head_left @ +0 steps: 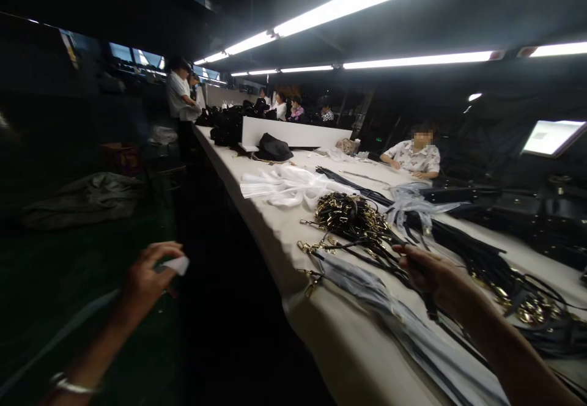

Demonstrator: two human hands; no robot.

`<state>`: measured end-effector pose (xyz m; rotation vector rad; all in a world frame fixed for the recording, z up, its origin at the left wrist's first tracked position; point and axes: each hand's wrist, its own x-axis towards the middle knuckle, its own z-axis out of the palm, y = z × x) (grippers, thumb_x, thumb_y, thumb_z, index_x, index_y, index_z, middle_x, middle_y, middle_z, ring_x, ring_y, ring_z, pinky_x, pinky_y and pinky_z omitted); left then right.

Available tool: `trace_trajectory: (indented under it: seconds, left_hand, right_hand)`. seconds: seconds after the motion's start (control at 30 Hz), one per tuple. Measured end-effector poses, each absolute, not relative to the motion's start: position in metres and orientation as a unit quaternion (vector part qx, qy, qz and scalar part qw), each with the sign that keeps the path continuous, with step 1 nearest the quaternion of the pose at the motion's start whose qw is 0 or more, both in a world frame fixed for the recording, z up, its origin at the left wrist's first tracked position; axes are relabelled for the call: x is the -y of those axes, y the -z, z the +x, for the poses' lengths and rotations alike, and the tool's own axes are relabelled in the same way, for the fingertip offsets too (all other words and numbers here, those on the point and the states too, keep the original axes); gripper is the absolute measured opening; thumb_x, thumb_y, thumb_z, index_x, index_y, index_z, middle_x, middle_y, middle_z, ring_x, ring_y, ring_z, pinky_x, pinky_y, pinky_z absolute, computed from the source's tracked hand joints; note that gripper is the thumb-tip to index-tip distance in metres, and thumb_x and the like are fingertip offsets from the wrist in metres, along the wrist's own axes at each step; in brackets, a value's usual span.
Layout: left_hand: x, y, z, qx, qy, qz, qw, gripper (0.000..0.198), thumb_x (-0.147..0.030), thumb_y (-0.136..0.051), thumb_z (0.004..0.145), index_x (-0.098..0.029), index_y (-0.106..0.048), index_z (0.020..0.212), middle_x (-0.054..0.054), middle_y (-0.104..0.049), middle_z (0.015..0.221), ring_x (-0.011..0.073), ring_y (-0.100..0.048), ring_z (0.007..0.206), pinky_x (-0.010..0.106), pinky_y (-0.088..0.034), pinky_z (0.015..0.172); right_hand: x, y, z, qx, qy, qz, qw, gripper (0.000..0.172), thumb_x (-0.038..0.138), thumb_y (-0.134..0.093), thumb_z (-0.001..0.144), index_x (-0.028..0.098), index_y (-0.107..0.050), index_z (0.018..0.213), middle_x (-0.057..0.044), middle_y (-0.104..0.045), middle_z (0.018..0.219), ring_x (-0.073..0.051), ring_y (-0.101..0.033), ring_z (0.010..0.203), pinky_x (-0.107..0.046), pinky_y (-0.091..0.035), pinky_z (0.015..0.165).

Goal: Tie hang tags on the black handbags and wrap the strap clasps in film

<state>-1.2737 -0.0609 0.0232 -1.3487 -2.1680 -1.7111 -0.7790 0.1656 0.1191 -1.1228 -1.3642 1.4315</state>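
Note:
My left hand [149, 277] is off the table's left side, over the dark floor. Its fingers are closed on a small white piece [178, 264], paper or plastic; I cannot tell which. Above the table my right hand [426, 271] is closed around a black strap [431, 308] that hangs below the fist. Close by lies a tangled heap of black straps with gold clasps [351, 213]. Gold snap hooks [312, 284] stick out of a clear plastic-wrapped strap bundle [362, 284] near the table edge.
White sheets [293, 183] lie farther up the long cream-covered table [257, 210]. More black straps with gold hardware [532, 302] are at right. A white divider [293, 132] stands behind a black bag [274, 148]. One person [415, 156] sits across; others work farther back.

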Motion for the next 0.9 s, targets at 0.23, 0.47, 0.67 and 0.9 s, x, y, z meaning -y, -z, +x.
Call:
trace_trajectory:
  seconds: [0.23, 0.47, 0.67, 0.9]
  left_hand:
    - [-0.039, -0.03, -1.081, 0.533, 0.491, -0.601, -0.338, 0.016, -0.031, -0.056, 0.084, -0.017, -0.063, 0.081, -0.001, -0.061, 0.072, 0.0135, -0.054, 0.068, 0.023, -0.043, 0.064]
    - [-0.04, -0.003, -1.032, 0.438, 0.52, -0.485, -0.55, 0.029, -0.038, -0.07, 0.077, -0.013, -0.061, 0.088, -0.001, -0.057, 0.071, 0.0103, -0.048, 0.062, 0.022, -0.038, 0.058]
    - [-0.032, -0.004, -1.024, 0.458, 0.512, -0.465, -0.557, 0.038, -0.047, -0.074, 0.073, -0.014, -0.057, 0.076, -0.001, -0.055, 0.069, 0.0096, -0.045, 0.061, 0.021, -0.035, 0.056]
    - [-0.03, -0.001, -1.022, 0.459, 0.502, -0.485, -0.55, 0.039, -0.048, -0.076, 0.071, -0.013, -0.06, 0.071, -0.001, -0.056, 0.067, 0.0104, -0.046, 0.062, 0.022, -0.035, 0.058]
  right_hand:
    - [-0.103, -0.106, -0.793, 0.528, -0.64, -0.439, 0.343, 0.045, 0.049, -0.079, 0.074, 0.011, -0.073, 0.098, -0.004, -0.063, 0.07, -0.005, -0.041, 0.049, -0.015, -0.031, 0.042]
    - [-0.088, -0.079, -0.803, 0.536, -0.634, -0.461, 0.314, 0.042, 0.049, -0.077, 0.074, 0.013, -0.072, 0.095, -0.004, -0.066, 0.077, -0.003, -0.031, 0.047, -0.017, -0.022, 0.042]
    - [-0.08, -0.062, -0.823, 0.588, -0.592, -0.478, 0.274, 0.048, 0.042, -0.083, 0.065, 0.019, -0.069, 0.104, -0.004, -0.069, 0.102, -0.011, -0.054, 0.073, -0.019, -0.038, 0.056]
    - [-0.072, -0.062, -0.84, 0.624, -0.566, -0.47, 0.262, 0.045, 0.047, -0.077, 0.07, 0.018, -0.067, 0.103, 0.002, -0.063, 0.071, -0.012, -0.051, 0.063, -0.022, -0.04, 0.058]
